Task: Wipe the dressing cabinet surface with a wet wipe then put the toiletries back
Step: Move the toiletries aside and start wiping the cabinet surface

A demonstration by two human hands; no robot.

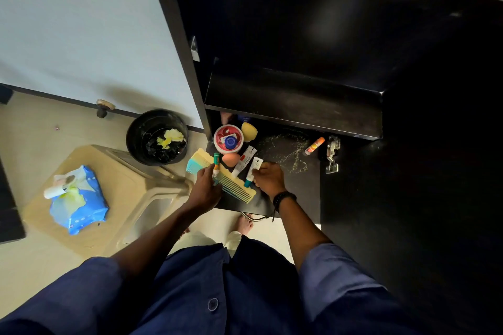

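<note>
Blue shirt (217,294), buttoned, fills the bottom edge; both forearms reach up from it to the black desk (299,193).

Wet wipe pack (77,201), blue: lies on a beige stool (130,185) at far left, flap open, a small white roller bottle (54,192) across its top.

Bin (156,136), black, round: stands on the floor beside the desk, yellow crumpled scraps inside.

Comb (221,175), yellow and teal: long axis runs from upper left to lower right, teeth toward the lower left, overhanging the desk's left edge.

Left hand (205,187): fingers curled over the comb's middle, pinching a small green-capped tube (216,163), cap pointing up.

Red round tub (228,139), yellow sponge (249,131), orange egg sponge (230,159), white tube (244,160): clustered just above the hands.

Right hand (269,178): fingers pressed on a white tube with a teal cap (252,171), cap toward the lower left; black bracelet (283,197) at the wrist.

Orange lip balm (314,145): lies apart at right, pointing upper right, near a metal hinge (332,155).

Items behind the tub sit under the shelf (294,100), too dark to make out.
</note>
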